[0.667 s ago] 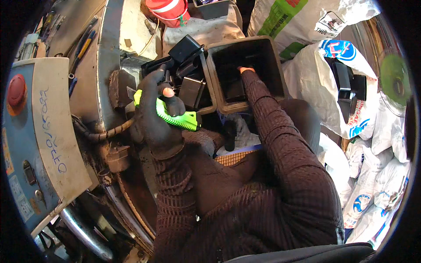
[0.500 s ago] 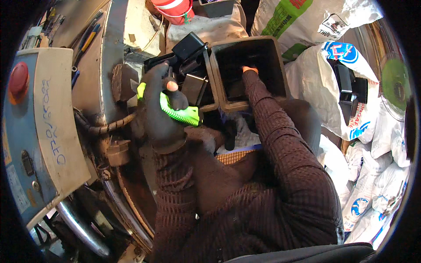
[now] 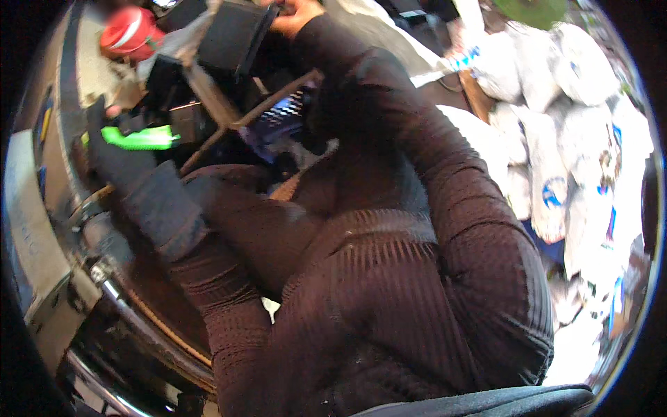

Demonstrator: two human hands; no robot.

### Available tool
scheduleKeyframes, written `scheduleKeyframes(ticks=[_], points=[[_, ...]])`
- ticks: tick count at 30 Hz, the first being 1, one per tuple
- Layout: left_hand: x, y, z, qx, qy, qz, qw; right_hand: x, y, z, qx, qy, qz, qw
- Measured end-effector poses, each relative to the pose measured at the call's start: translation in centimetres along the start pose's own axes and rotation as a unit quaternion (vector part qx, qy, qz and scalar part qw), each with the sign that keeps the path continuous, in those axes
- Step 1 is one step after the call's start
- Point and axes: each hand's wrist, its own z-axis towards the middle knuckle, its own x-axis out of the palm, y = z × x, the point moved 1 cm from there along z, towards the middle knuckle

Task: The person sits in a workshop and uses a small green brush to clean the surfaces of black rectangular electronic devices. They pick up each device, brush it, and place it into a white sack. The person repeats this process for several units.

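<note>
My left hand (image 3: 125,156), in a dark glove with a bare thumb tip, is wrapped round a bright green ribbed-handled tool (image 3: 142,137). Beyond the tool, black plastic parts (image 3: 189,118) lie in the left one of two bins. My bare right hand (image 3: 297,19) is at the far edge of the view, fingers closed at the corner of a black box-shaped part (image 3: 233,35). That part is over the bins and hides much of them. The bins' brown rim (image 3: 278,99) shows below it. Motion blurs the far side.
A red bucket (image 3: 130,35) stands at the far left. Several stuffed white bags (image 3: 549,139) are piled on the right. Metal machine tubing (image 3: 132,306) runs along my left side, next to a grey panel (image 3: 35,222). A purple crate (image 3: 278,115) sits near my knees.
My right hand has come out of the right bin and moved farther away, now with the black part. The whole view has shifted and turned to the right. My left hand keeps the green tool.
</note>
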Motion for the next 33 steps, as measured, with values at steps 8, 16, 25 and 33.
scheduleKeyframes(ticks=[8,16,25,33], points=[[0.7,-0.9,0.1,-0.018,-0.059,0.028,0.998,-30.8,12.3,-24.4,0.140,-0.016,-0.293,0.946],[3.8,-1.1,-3.4,0.053,-0.040,0.104,0.992,-38.6,0.4,-42.4,0.293,0.173,-0.595,0.728],[6.2,-2.6,-3.8,0.021,-0.162,0.045,0.986,-9.5,5.9,-4.8,-0.012,0.214,-0.309,0.927],[1.8,-1.0,-1.9,0.263,-0.040,0.581,0.769,12.9,-15.8,3.1,0.168,0.383,-0.443,0.793]])
